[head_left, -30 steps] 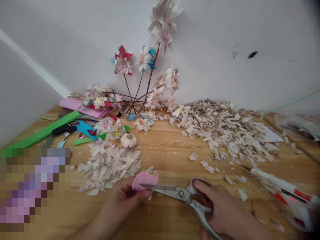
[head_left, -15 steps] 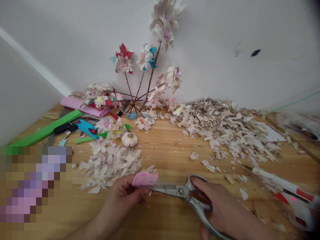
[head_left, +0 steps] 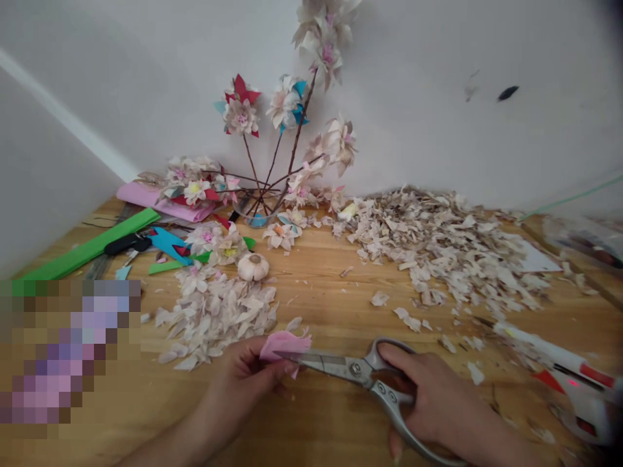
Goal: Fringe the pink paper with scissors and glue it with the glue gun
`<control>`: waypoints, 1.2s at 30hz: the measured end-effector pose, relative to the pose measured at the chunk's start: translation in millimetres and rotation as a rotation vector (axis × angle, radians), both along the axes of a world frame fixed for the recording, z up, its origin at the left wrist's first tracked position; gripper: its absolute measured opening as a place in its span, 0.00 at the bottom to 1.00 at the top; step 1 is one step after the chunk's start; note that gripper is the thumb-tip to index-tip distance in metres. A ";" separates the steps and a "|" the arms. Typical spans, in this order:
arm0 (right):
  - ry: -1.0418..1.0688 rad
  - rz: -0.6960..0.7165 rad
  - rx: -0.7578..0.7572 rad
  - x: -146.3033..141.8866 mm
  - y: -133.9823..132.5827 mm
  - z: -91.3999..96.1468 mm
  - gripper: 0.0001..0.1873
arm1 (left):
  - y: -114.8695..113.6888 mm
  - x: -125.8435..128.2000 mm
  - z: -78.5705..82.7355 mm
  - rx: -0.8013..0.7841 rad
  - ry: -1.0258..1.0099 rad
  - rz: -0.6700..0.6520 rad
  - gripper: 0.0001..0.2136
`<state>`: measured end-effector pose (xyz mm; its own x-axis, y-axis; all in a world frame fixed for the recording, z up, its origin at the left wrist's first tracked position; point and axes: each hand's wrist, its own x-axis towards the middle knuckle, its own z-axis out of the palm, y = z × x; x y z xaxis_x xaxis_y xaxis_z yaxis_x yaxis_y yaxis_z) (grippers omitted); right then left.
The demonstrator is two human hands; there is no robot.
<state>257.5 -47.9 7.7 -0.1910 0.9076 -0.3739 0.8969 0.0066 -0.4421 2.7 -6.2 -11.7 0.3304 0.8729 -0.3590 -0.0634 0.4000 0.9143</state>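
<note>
My left hand [head_left: 243,379] pinches a small piece of fringed pink crepe paper [head_left: 285,344] between thumb and fingers. My right hand [head_left: 438,402] grips the handles of a pair of steel scissors [head_left: 355,370]. Their pointed blades reach left, along the lower edge of the paper, and the tips lie close to my left fingers. A heap of pale paper petals [head_left: 214,321] lies just beyond my left hand.
A larger drift of paper scraps [head_left: 438,250] covers the table's right side. A hot glue gun [head_left: 579,383] lies at the right edge. A glass jar [head_left: 256,219] holds twig-stemmed paper flowers against the wall. A garlic bulb [head_left: 253,266], green paper strips [head_left: 92,241] and pink paper [head_left: 146,201] lie farther back.
Both hands stay at the pink paper with the scissors against it. The whole scene has drifted slightly upward in the view.
</note>
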 end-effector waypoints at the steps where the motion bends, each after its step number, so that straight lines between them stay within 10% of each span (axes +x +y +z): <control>1: -0.009 -0.004 0.007 -0.1 0.4 0.5 0.31 | -0.1 0.1 -0.3 -0.001 -0.002 -0.001 0.04; 36: 0.017 0.025 0.021 -1.1 0.8 -5.1 0.32 | 2.8 0.9 4.7 -0.025 0.020 0.035 0.03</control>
